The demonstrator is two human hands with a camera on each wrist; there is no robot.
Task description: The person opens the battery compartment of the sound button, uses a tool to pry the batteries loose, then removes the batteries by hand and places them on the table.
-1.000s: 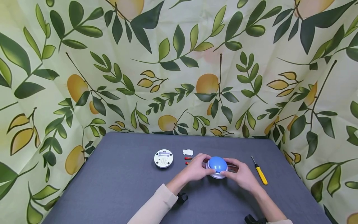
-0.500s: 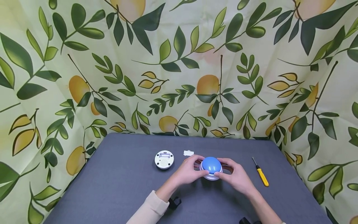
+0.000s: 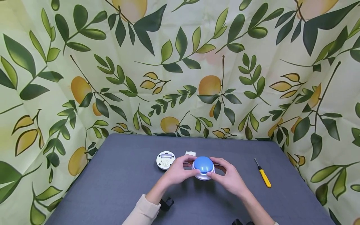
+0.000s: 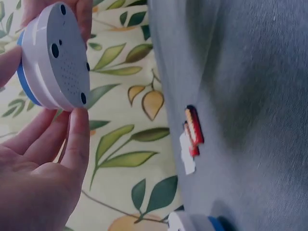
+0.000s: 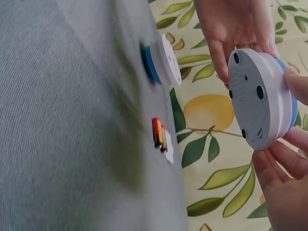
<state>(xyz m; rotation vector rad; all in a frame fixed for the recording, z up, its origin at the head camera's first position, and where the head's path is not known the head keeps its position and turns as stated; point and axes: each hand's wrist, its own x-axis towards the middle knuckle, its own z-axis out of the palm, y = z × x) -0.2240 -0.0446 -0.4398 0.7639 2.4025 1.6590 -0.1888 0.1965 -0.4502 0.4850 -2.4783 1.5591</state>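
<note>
Both hands hold a round white push button with a blue dome (image 3: 203,165) above the table, dome up. My left hand (image 3: 177,171) grips its left side, thumb at the front by the dome. On the opposite side, my right hand (image 3: 230,178) grips the rim in the same way. The wrist views show the button's flat white underside (image 5: 248,98), with dark round feet and small speaker holes. A second such button (image 3: 166,160) lies upside down on the table, its battery compartment uncovered. Behind the held button, two red batteries (image 4: 194,126) lie by a small white battery cover (image 3: 190,153).
A screwdriver with a yellow handle (image 3: 265,178) lies to the right on the grey table (image 3: 126,187). A leaf-and-fruit patterned cloth (image 3: 180,78) hangs behind the table and at its sides. Black straps (image 3: 167,203) show at the wrists.
Both hands have carried the blue-domed button to the left, closer to the overturned one. The left hand now overlaps that one's edge in the head view, and the batteries have become mostly hidden there.
</note>
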